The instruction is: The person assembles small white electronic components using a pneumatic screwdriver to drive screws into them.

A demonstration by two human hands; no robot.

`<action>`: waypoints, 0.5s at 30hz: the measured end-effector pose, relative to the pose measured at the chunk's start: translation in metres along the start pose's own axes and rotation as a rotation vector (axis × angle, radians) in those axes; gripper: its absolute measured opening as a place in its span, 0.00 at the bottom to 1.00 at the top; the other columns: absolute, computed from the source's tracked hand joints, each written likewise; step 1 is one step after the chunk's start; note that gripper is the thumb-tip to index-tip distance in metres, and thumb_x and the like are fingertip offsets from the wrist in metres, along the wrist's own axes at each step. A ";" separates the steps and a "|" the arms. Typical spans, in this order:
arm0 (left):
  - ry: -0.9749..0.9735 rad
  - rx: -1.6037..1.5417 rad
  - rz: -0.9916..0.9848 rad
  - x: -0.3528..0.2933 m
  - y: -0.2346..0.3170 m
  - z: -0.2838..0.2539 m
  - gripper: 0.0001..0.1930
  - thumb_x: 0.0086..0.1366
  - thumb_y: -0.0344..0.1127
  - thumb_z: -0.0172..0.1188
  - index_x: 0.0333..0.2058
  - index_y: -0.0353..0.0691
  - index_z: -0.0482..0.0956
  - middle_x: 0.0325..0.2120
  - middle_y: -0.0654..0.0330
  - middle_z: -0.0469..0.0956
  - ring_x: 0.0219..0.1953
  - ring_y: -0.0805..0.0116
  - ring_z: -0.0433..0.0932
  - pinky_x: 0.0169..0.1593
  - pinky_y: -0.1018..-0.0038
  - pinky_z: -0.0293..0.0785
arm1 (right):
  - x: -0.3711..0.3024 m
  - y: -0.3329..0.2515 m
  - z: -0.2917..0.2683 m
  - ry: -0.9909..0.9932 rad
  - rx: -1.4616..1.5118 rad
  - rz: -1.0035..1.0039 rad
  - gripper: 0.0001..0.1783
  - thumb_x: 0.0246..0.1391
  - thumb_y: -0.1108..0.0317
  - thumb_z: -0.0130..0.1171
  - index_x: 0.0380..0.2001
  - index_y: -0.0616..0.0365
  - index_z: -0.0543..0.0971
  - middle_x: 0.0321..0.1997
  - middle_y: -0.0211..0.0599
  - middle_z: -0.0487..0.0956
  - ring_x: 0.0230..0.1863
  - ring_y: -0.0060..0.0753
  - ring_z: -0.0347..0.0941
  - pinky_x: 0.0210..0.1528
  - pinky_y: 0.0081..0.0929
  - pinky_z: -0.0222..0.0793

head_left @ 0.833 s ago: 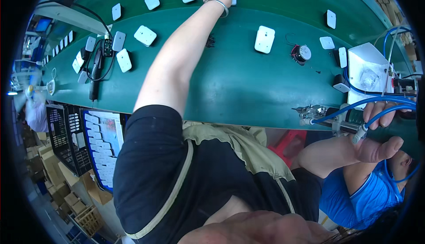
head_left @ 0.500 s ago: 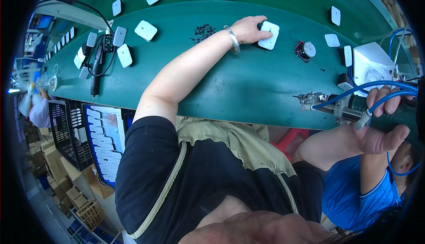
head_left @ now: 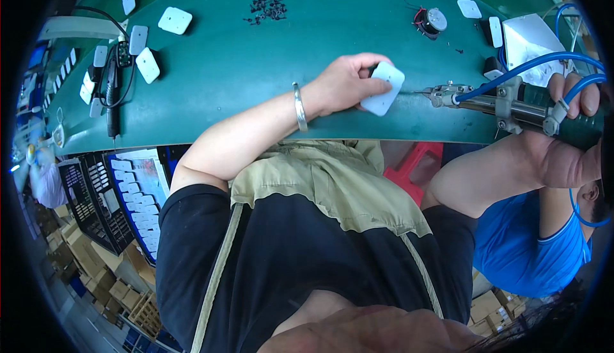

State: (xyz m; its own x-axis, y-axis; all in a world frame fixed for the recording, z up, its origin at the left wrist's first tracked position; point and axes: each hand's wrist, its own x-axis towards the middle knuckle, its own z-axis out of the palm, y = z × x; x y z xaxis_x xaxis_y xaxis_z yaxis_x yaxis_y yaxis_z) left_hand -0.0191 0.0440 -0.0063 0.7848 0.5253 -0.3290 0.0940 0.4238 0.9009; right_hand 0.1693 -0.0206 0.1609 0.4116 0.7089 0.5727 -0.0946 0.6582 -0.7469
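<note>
My left hand (head_left: 348,84) pinches a small white rounded box (head_left: 385,89) with a dark underside, thumb on its white face. It is held above the green bench, its right edge near the thin tip of a pneumatic screwdriver (head_left: 476,102). That metal tool lies sideways, fed by blue air hoses, with its tip toward the left. At the right edge, my right hand (head_left: 566,158) is wrapped round the tool's dark handle; part of the hand is cut off by the frame's dark rim. Whether the tip touches the box cannot be made out.
Several similar white boxes, one of them tilted (head_left: 174,21), stand on the green bench (head_left: 256,58). A pile of small black screws (head_left: 268,8), a round motor-like part with wires (head_left: 430,23), a black corded screwdriver (head_left: 113,100) and a white open container (head_left: 536,42) are there too. A person in blue (head_left: 534,244) is at right.
My left hand has lifted the white box off the bench and brought it nearer, beside the screwdriver tip. The screwdriver in my right hand sits higher in the picture; the whole view has shifted.
</note>
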 end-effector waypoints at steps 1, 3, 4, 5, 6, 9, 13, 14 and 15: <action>0.020 0.012 -0.043 -0.005 -0.001 0.004 0.16 0.55 0.28 0.56 0.44 0.41 0.72 0.27 0.67 0.75 0.26 0.82 0.72 0.28 0.83 0.70 | -0.002 0.001 0.003 0.028 -0.004 0.012 0.21 0.51 0.52 0.51 0.42 0.54 0.67 0.14 0.26 0.66 0.12 0.18 0.61 0.13 0.16 0.60; 0.022 -0.079 -0.078 -0.011 -0.006 0.009 0.16 0.54 0.27 0.56 0.43 0.41 0.72 0.26 0.67 0.75 0.25 0.82 0.72 0.26 0.84 0.70 | -0.002 0.002 0.010 0.081 -0.009 0.029 0.21 0.51 0.52 0.51 0.42 0.54 0.67 0.14 0.26 0.66 0.12 0.18 0.61 0.13 0.16 0.60; 0.025 -0.165 -0.109 -0.013 -0.008 0.011 0.15 0.54 0.27 0.56 0.43 0.40 0.72 0.26 0.67 0.75 0.24 0.83 0.72 0.25 0.84 0.70 | -0.002 -0.001 0.007 0.107 -0.012 0.036 0.20 0.51 0.52 0.51 0.42 0.54 0.67 0.14 0.27 0.67 0.12 0.18 0.61 0.13 0.16 0.60; 0.037 -0.182 -0.082 -0.014 -0.010 0.013 0.16 0.53 0.26 0.56 0.43 0.39 0.72 0.25 0.67 0.75 0.22 0.83 0.72 0.22 0.85 0.69 | -0.001 0.000 0.011 0.131 -0.012 0.042 0.20 0.51 0.52 0.51 0.42 0.54 0.67 0.14 0.27 0.67 0.12 0.18 0.61 0.13 0.16 0.60; 0.038 -0.184 -0.082 -0.015 -0.009 0.013 0.16 0.53 0.26 0.56 0.43 0.39 0.72 0.25 0.67 0.75 0.22 0.83 0.72 0.22 0.85 0.69 | 0.001 -0.001 0.010 0.155 -0.012 0.047 0.20 0.51 0.52 0.52 0.42 0.54 0.67 0.14 0.27 0.67 0.12 0.18 0.61 0.13 0.16 0.60; 0.042 -0.162 -0.100 -0.019 -0.004 0.013 0.16 0.53 0.26 0.56 0.43 0.39 0.72 0.24 0.66 0.75 0.22 0.83 0.72 0.22 0.85 0.69 | 0.005 -0.006 0.013 0.230 -0.016 0.058 0.20 0.51 0.53 0.52 0.41 0.54 0.68 0.15 0.27 0.67 0.12 0.18 0.62 0.12 0.16 0.61; 0.044 -0.192 -0.126 -0.020 -0.001 0.012 0.16 0.52 0.26 0.56 0.43 0.38 0.72 0.24 0.65 0.75 0.22 0.83 0.73 0.22 0.85 0.70 | 0.012 -0.013 0.010 0.330 -0.018 0.075 0.20 0.51 0.53 0.52 0.41 0.53 0.68 0.15 0.27 0.67 0.12 0.18 0.62 0.12 0.16 0.61; 0.037 -0.204 -0.125 -0.020 0.000 0.012 0.16 0.52 0.25 0.56 0.42 0.38 0.72 0.23 0.65 0.75 0.22 0.83 0.73 0.22 0.85 0.70 | 0.014 -0.014 0.010 0.355 -0.019 0.079 0.19 0.50 0.53 0.52 0.41 0.53 0.68 0.15 0.27 0.67 0.12 0.18 0.62 0.12 0.16 0.61; 0.038 -0.205 -0.125 -0.020 0.001 0.012 0.16 0.52 0.25 0.56 0.42 0.38 0.72 0.23 0.65 0.75 0.22 0.83 0.73 0.22 0.85 0.70 | 0.015 -0.014 0.014 0.380 -0.019 0.084 0.19 0.50 0.53 0.52 0.41 0.53 0.68 0.15 0.27 0.67 0.12 0.18 0.62 0.12 0.16 0.61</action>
State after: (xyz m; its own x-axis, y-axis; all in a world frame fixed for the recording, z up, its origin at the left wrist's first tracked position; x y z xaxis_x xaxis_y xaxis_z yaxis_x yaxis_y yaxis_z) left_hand -0.0271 0.0247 0.0046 0.7511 0.4850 -0.4479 0.0592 0.6263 0.7773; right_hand 0.1642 -0.0160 0.1844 0.7097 0.6136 0.3462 -0.1267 0.5945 -0.7940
